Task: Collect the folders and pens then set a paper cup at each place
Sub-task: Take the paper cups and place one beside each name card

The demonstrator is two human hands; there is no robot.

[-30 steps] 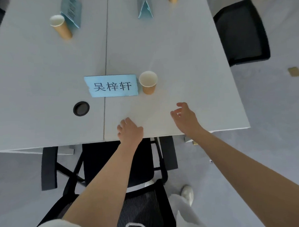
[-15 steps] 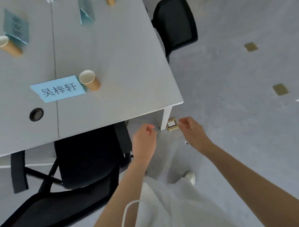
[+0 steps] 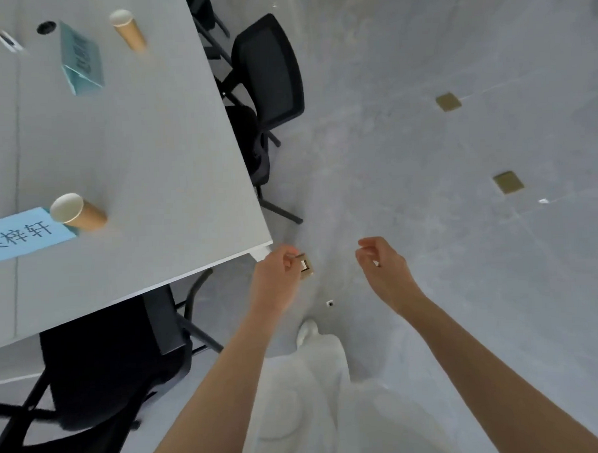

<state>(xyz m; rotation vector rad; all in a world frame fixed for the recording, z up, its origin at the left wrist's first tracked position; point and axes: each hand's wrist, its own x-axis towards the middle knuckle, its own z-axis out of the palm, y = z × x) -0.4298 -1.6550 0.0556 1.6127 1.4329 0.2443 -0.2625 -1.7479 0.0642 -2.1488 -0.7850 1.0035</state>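
Grey table (image 3: 150,157) with two paper cups (image 3: 79,212), two blue name cards (image 3: 20,235).

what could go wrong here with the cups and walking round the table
The near paper cup stands against the blue name card, so bumping the card could tip it. The table corner sits close by the left hand. A chair leg juts into the walking path.

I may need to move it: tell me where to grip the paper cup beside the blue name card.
Grip the paper cup round its brown side wall, coming from the table's near edge; it stands upright, open-topped, with the blue name card on its left.
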